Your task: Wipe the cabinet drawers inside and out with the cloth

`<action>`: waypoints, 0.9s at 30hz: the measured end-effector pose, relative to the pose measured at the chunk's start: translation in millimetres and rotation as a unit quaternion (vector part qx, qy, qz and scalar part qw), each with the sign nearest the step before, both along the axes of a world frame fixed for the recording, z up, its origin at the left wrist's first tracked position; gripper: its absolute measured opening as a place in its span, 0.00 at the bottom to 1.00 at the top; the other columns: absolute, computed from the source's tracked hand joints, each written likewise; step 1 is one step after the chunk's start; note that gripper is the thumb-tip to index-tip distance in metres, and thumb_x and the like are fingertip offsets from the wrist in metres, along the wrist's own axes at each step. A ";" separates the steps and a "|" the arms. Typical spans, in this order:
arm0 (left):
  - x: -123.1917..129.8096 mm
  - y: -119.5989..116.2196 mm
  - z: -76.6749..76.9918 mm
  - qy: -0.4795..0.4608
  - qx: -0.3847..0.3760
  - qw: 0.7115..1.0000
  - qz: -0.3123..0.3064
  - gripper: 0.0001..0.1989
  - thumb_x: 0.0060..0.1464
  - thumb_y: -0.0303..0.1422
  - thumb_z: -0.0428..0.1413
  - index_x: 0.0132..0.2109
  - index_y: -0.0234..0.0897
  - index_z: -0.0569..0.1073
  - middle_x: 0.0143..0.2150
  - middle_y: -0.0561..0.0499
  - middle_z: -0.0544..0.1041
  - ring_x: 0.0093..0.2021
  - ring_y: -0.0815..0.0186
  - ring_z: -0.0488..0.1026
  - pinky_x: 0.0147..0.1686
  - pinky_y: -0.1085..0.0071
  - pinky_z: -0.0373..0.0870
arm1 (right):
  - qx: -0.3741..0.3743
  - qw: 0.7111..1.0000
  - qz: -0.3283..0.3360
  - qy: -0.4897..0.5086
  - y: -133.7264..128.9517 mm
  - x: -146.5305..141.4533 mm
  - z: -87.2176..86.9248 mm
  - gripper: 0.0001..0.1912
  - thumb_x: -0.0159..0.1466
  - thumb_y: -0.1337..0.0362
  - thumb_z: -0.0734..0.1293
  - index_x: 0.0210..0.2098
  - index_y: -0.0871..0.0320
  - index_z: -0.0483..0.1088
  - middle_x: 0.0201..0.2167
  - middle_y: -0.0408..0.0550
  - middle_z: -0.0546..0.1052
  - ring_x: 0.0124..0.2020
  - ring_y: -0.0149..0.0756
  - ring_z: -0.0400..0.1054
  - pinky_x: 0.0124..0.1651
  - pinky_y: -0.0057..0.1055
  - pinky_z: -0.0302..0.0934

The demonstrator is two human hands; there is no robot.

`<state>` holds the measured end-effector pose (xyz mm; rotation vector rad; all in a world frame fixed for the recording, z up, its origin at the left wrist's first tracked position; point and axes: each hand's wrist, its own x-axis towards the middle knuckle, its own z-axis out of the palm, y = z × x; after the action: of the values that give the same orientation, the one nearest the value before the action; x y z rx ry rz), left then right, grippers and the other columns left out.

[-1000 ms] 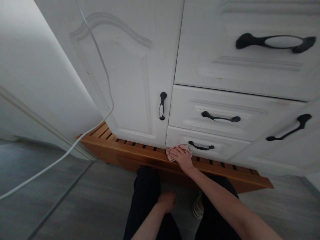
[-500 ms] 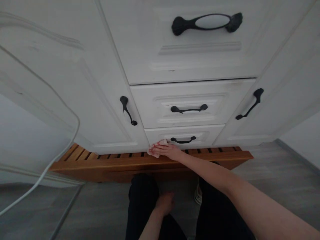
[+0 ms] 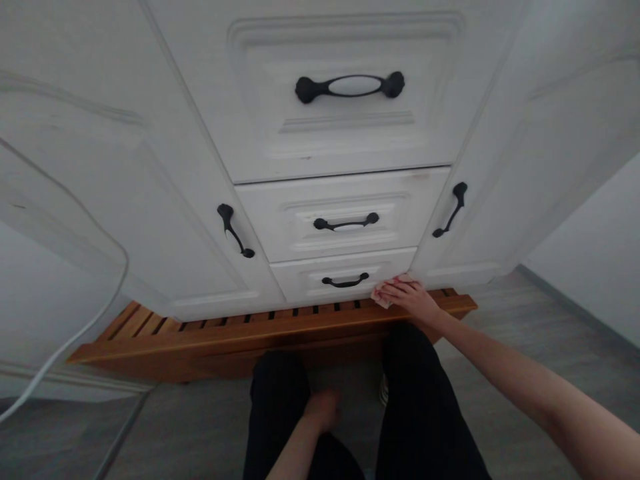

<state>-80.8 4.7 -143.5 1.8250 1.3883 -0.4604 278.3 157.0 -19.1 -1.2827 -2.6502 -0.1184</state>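
My right hand (image 3: 414, 300) presses a pink and white cloth (image 3: 385, 293) against the lower right corner of the bottom white drawer (image 3: 300, 288), just above the slatted wooden bench (image 3: 250, 333). The fingers lie over the cloth. My left hand (image 3: 324, 409) hangs low between my knees, beside my left leg; its fingers are dim and blurred, and whether they hold anything is not visible. Left of the cloth is the bottom drawer's black handle (image 3: 345, 281).
Above are the middle drawer handle (image 3: 346, 223) and a larger top drawer handle (image 3: 350, 87). Cabinet doors with black handles (image 3: 235, 231) flank the drawers. A white cable (image 3: 107, 300) hangs at the left. Grey floor (image 3: 505, 347) lies below.
My right hand and the cloth have moved right along the bottom drawer, from its lower left corner to its lower right. The view has shifted somewhat right. My left hand stays low between my knees.
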 end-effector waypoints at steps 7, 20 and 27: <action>16.9 -4.2 13.1 -0.115 0.058 0.988 0.086 0.20 0.51 0.23 0.60 0.52 0.39 0.76 0.61 0.43 0.75 0.63 0.54 0.72 0.64 0.52 0.66 | -0.125 0.870 -0.250 0.406 -56.5 -11.4 1.2 0.17 0.61 0.70 0.62 0.44 0.57 0.80 0.50 0.58 0.80 0.54 0.53 0.70 0.61 0.55 0.58; 61.4 -67.4 134.1 -0.362 0.351 0.756 0.419 0.18 0.63 0.42 0.51 0.57 0.42 0.70 0.59 0.42 0.67 0.61 0.57 0.67 0.61 0.59 0.67 | -0.485 0.312 -0.187 0.795 -204.5 -139.7 14.9 0.29 0.55 0.54 0.76 0.54 0.50 0.71 0.56 0.50 0.79 0.55 0.47 0.74 0.60 0.46 0.64; 71.3 -85.2 135.1 -0.463 0.224 0.746 0.423 0.36 0.58 0.50 0.56 0.68 0.40 0.58 0.70 0.40 0.62 0.69 0.53 0.61 0.66 0.58 0.63 | -0.461 0.448 -0.150 0.751 -215.0 -155.1 23.2 0.24 0.59 0.48 0.75 0.48 0.54 0.72 0.48 0.49 0.81 0.47 0.43 0.75 0.50 0.36 0.67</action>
<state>-9.5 -80.5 -8.4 1.1716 1.4060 1.1947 123.2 -58.0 4.1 -0.9704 -0.6774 1.6978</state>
